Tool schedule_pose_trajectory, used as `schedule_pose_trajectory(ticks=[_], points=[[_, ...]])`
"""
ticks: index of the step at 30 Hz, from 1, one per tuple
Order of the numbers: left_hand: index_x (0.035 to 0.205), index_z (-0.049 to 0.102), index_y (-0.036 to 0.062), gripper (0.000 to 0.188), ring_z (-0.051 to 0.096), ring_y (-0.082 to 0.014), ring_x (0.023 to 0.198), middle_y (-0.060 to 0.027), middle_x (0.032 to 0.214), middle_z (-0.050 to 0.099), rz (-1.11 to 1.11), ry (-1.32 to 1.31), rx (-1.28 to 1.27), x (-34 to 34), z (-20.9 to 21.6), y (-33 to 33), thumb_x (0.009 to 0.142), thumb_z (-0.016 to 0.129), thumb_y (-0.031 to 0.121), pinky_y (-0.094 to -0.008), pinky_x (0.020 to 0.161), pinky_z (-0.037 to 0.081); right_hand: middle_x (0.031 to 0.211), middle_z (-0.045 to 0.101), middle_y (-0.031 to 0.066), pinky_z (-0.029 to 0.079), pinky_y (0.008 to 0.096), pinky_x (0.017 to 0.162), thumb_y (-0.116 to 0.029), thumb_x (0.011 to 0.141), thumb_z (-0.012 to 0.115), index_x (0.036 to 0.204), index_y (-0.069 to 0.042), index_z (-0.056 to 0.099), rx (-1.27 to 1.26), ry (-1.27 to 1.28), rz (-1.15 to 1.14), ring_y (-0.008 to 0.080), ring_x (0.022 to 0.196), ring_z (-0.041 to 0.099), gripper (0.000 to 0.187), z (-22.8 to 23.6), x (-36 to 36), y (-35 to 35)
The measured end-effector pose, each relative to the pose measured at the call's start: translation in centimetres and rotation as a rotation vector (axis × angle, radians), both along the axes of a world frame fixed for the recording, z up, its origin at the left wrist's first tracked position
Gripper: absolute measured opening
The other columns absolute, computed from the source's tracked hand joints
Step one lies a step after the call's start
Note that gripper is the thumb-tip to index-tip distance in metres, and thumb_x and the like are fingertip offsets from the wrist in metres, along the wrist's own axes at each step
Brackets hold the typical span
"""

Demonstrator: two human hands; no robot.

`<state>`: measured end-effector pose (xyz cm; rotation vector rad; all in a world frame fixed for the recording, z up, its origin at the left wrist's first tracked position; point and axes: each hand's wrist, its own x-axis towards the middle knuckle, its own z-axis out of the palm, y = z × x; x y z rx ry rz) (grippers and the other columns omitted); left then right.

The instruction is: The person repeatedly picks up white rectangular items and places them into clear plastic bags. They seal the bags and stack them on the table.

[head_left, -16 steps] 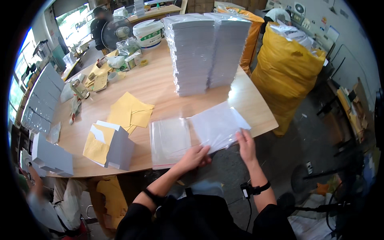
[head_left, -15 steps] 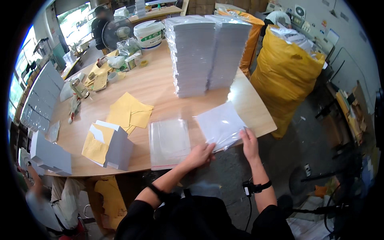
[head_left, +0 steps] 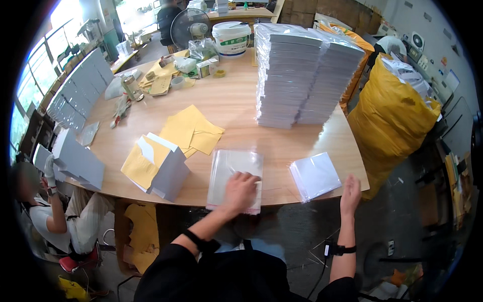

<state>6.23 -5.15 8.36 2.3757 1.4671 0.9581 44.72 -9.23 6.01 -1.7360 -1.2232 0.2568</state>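
My left hand (head_left: 241,191) rests over a stack of clear plastic bags (head_left: 221,171) at the table's front edge, its fingers loosely bent and apart on the top bag. To the right lies a white paper stack in a clear plastic bag (head_left: 316,176), flat on the table. Just right of this packet, my right hand (head_left: 350,194) is open with nothing in it, apart from the packet. Left of the bags stands a block of white paper sheets (head_left: 171,176) with a tan paper piece (head_left: 143,163) against its front.
Tall wrapped paper stacks (head_left: 289,75) stand at the back right, beside a yellow sack (head_left: 392,121). Tan paper sheets (head_left: 188,128), a white bucket (head_left: 231,38) and a fan (head_left: 191,30) are farther back. A co-worker (head_left: 55,216) sits at the left near white paper blocks (head_left: 75,156).
Both hands have let go of the bagged paper, now lying on the table. My left hand has moved left onto the plastic bags; my right hand has drawn off to the right. The view has shifted.
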Motion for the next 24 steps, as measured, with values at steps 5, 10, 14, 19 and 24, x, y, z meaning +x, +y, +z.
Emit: schedule_pose_trajectory(ticks=[5,10,14,19,24], points=[[0.098,0.073,0.013,0.017,0.055,-0.0285,0.118,-0.0044,0.118,0.066,-0.129,0.26,0.112,-9.0,-0.9,0.3,0.082,0.068,0.017,-0.0439,0.103,0.04,0.12,0.065,0.019,0.048,0.0407,0.1,-0.016,0.092,0.063,0.113,0.0,0.065,0.114,-0.311,0.508,0.0369,0.117,0.061,0.027,3.3,-14.3,-0.9],[0.112,0.066,0.0017,0.039,0.054,-0.0354,0.117,-0.0148,0.118,0.062,0.143,0.074,-0.095,-11.5,-4.3,-2.6,0.081,0.073,0.025,-0.05,0.102,0.039,0.137,0.056,0.0186,0.031,0.0509,0.115,-0.035,0.092,0.066,0.132,0.002,0.056,0.002,-0.63,0.706,0.0353,0.135,0.046,0.055,-2.7,-22.0,2.3],[0.134,0.052,0.0023,0.071,0.05,-0.0425,0.117,-0.0242,0.135,0.048,0.201,0.118,-0.12,-12.3,-3.6,-6.3,0.075,0.08,0.03,-0.05,0.101,0.041,0.141,0.053,0.0182,0.026,0.0545,0.118,-0.038,0.091,0.066,0.133,0.003,0.054,-0.049,-0.656,0.818,0.0358,0.138,0.043,0.06,-3.6,-24.2,1.9],[0.142,0.047,0.0058,0.083,0.05,-0.044,0.116,-0.0235,0.142,0.043,0.207,0.077,-0.096,-11.7,-4.6,-6.9,0.07,0.084,0.022,-0.0487,0.102,0.042,0.138,0.054,0.0191,0.025,0.0548,0.118,-0.034,0.091,0.065,0.13,0.002,0.055,-0.001,-0.768,0.911,0.0362,0.138,0.042,0.054,-3.2,-28.0,0.0],[0.142,0.051,0.0121,0.075,0.051,-0.0451,0.117,-0.0256,0.147,0.04,0.172,0.024,-0.066,-11.9,-3.6,-6.9,0.074,0.08,0.018,-0.0485,0.099,0.046,0.135,0.054,0.0173,0.027,0.0535,0.116,-0.026,0.091,0.064,0.128,0.0,0.056,0.017,-0.796,0.949,0.0349,0.136,0.043,0.046,-2.6,-30.7,-1.5]])
